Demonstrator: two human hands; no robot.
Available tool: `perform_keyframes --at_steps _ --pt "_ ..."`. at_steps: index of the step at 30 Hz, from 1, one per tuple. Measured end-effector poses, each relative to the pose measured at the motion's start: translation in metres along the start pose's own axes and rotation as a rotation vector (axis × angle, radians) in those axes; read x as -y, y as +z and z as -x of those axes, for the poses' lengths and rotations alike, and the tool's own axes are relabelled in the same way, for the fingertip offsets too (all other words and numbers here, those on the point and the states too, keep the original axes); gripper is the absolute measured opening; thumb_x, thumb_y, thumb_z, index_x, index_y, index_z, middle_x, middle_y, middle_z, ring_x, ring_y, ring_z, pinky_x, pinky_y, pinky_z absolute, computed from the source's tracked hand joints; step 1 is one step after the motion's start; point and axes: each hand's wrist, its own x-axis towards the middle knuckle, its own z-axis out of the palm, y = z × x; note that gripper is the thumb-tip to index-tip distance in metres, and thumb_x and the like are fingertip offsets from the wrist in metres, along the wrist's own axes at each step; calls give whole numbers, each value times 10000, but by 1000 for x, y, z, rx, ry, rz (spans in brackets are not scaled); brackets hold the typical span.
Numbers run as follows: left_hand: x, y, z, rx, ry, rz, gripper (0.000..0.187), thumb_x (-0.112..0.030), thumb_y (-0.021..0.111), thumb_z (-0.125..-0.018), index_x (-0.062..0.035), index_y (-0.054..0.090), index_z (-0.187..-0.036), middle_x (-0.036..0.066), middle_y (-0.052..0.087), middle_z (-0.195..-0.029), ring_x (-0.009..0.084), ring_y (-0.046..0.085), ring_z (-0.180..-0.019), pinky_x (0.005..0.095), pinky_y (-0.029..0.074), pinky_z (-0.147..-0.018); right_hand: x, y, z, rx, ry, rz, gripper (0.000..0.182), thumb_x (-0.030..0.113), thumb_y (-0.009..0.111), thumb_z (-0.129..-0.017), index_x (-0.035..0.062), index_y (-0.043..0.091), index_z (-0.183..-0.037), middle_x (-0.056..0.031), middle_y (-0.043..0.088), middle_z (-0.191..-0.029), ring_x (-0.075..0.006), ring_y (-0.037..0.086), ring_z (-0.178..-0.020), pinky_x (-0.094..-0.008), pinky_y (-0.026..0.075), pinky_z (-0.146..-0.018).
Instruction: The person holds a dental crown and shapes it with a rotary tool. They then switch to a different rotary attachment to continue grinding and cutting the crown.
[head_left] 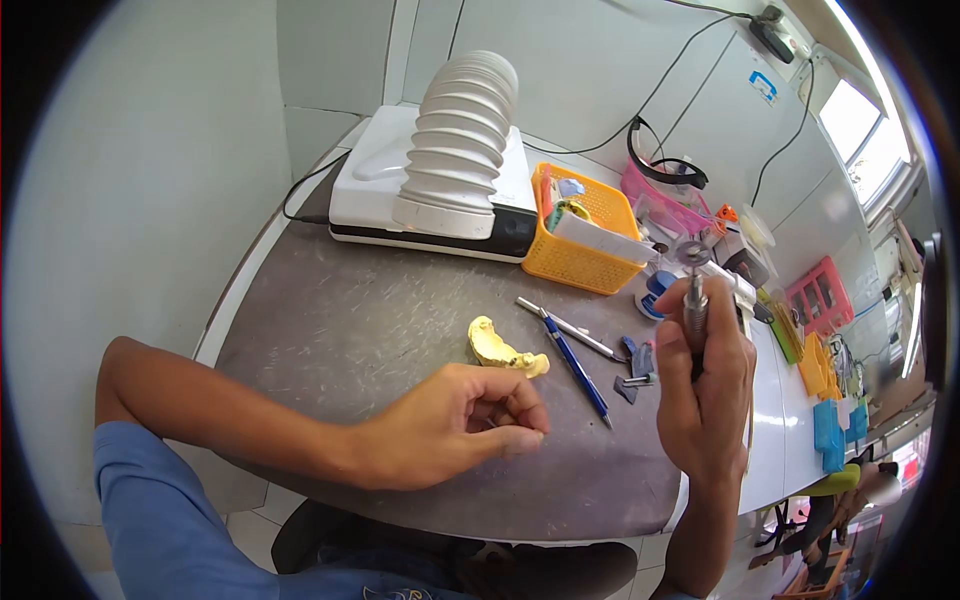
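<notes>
My right hand [705, 385] is closed around a metal rotary handpiece [695, 312], held upright with a round disc [692, 253] at its tip. My left hand [465, 425] hovers over the grey tabletop, thumb and fingers pinched together; what they hold, if anything, is too small to make out. Just beyond the left fingers lies a yellow dental cast [495, 346], curved like an arch. Between my hands rest a blue mechanical pencil [573, 365] and a slim silver-white pen [570, 330]. Several dark blue-grey pieces [640, 357] lie beside the right hand.
A white machine [370, 205] with a ribbed white hose [455, 140] stands at the back. Right of it are a yellow basket [580, 268] with tools and a pink basket [665, 200] with dark-framed goggles [672, 172]. A seated person [835, 515] is at far right.
</notes>
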Motion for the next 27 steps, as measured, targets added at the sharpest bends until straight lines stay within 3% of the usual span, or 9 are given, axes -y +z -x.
perform_keyframes --at_steps 1,2,3,6,8,13,21,24,27 --pt "2 -5 6 -32 6 96 118 -46 625 -882 4 587 -982 49 605 -925 110 586 -860 259 486 -774 1 5 -5 63 -37 2 114 34 570 -858 5 521 -957 -64 480 -558 -132 446 -458 -287 340 -453" --pt "2 -10 10 -66 12 195 122 -51 613 -895 3 591 -1002 44 609 -942 101 585 -880 261 490 -786 3 9 -7 149 48 14 187 118 686 -817 24 570 -929 -65 521 -600 -135 480 -444 -290 361 -429" --pt "1 -16 13 -75 10 207 122 -51 613 -895 3 591 -1002 44 609 -942 101 585 -880 261 490 -786 3 16 -7 165 46 11 187 118 686 -817 24 570 -929 -65 521 -600 -135 480 -444 -290 361 -429" --pt "-1 -33 14 -161 66 283 140 -32 616 -887 11 596 -1018 72 621 -965 117 604 -906 253 499 -820 -3 36 -6 300 -125 77 362 281 814 -689 93 659 -958 -41 596 -762 -169 563 -510 -303 453 -460" --pt "-4 -45 8 -283 59 327 148 -10 610 -883 24 600 -1026 102 630 -997 134 615 -935 258 510 -846 -6 51 -1 319 -141 79 365 273 815 -686 94 660 -964 -42 596 -772 -173 575 -527 -303 465 -466" --pt "-7 -63 1 -328 25 415 176 -6 609 -882 35 603 -1053 124 632 -1027 149 623 -945 260 521 -862 -22 68 7 364 -166 62 352 242 813 -684 85 662 -960 -64 607 -823 -200 609 -573 -309 498 -489" --pt "-8 -58 5 -221 12 541 139 -31 597 -897 17 605 -1027 122 631 -1048 145 632 -948 252 536 -849 -6 58 1 247 -22 137 311 187 747 -762 44 600 -995 -78 602 -786 -227 592 -570 -328 446 -493" --pt "-13 -58 7 -177 -37 635 125 -27 602 -892 13 602 -1011 124 635 -1038 151 634 -959 252 540 -849 2 56 -3 229 -100 102 328 286 752 -754 38 571 -868 -75 570 -695 -216 562 -532 -323 418 -469" --pt "-12 -59 6 -178 -39 651 120 -23 606 -888 12 597 -1003 135 639 -1034 157 636 -963 260 543 -854 13 54 -8 369 -74 166 430 398 768 -717 52 515 -744 -63 514 -578 -204 531 -482 -317 399 -440"
